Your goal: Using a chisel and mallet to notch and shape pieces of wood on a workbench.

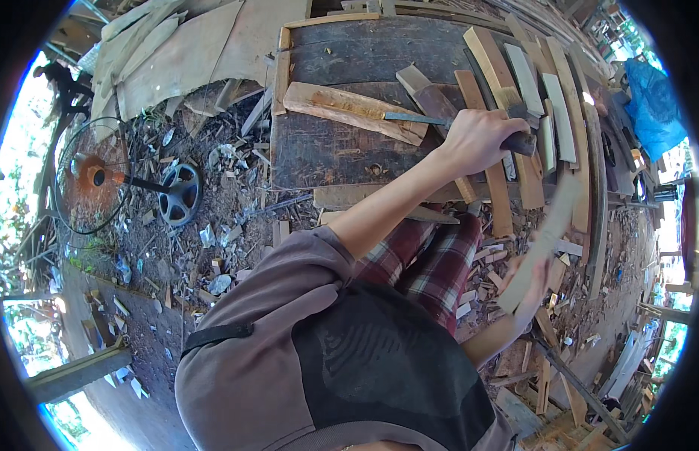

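My left hand (pixel 476 141) is closed round the dark handle (pixel 519 143) of a bladed tool over the workbench. A narrow bluish metal blade (pixel 417 118) juts from the hand's other side, its tip over a rough wooden plank (pixel 334 105) that lies across the bench; whether they touch I cannot tell. To the right and nearer my body, my right hand (pixel 531 282) grips a pale flat strip of wood (pixel 543 244), held off the bench at a slant and blurred by motion. The fingers of this hand show only in part.
The worn dark workbench (pixel 319 154) has a raised wooden edge. Several long battens (pixel 491 64) lie along its right side. A blue plastic bag (pixel 658 109) sits beyond them. At left stands an orange-centred fan (pixel 94 177). Offcuts and scraps litter the ground (pixel 236 195).
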